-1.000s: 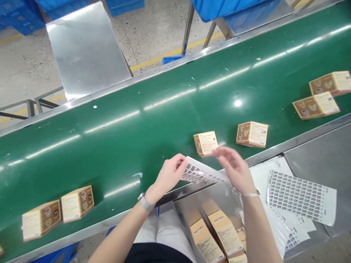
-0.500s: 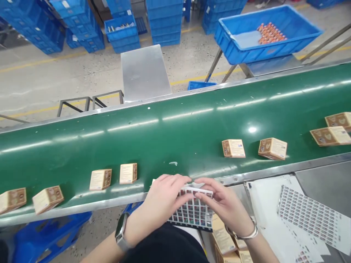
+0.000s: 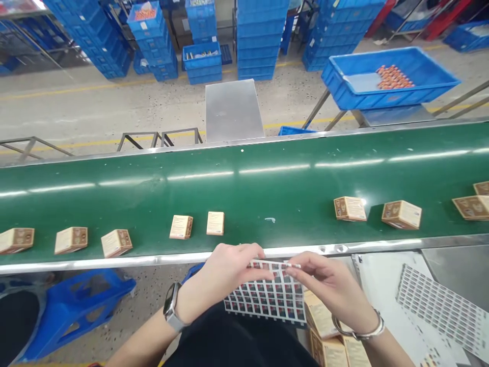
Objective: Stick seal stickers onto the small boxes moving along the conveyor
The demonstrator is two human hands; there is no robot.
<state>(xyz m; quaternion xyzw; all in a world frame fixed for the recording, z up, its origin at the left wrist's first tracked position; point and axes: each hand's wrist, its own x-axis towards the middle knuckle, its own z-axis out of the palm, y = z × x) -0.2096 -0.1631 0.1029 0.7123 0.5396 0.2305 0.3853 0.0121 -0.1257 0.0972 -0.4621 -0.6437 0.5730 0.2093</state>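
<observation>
My left hand [image 3: 225, 272] and my right hand [image 3: 324, 285] both grip a sheet of small stickers [image 3: 267, 295] over my lap, just below the near rail of the green conveyor belt [image 3: 244, 188]. The left fingers curl over the sheet's top left edge. At its top right edge my right thumb and fingers pinch together. Small tan boxes ride the belt: two [image 3: 198, 224] just beyond my left hand, two more [image 3: 378, 211] to the right, several at the far left [image 3: 71, 239].
Another sticker sheet [image 3: 439, 306] lies on white paper on a steel side table at my right. Tan cartons [image 3: 328, 336] sit below my right wrist. A blue crate [image 3: 385, 76] with orange items stands beyond the belt. Blue crates [image 3: 260, 35] are stacked on the floor.
The view has tilted up and the boxes on the belt have moved left. Both hands drew the sticker sheet back from the belt's edge toward my lap.
</observation>
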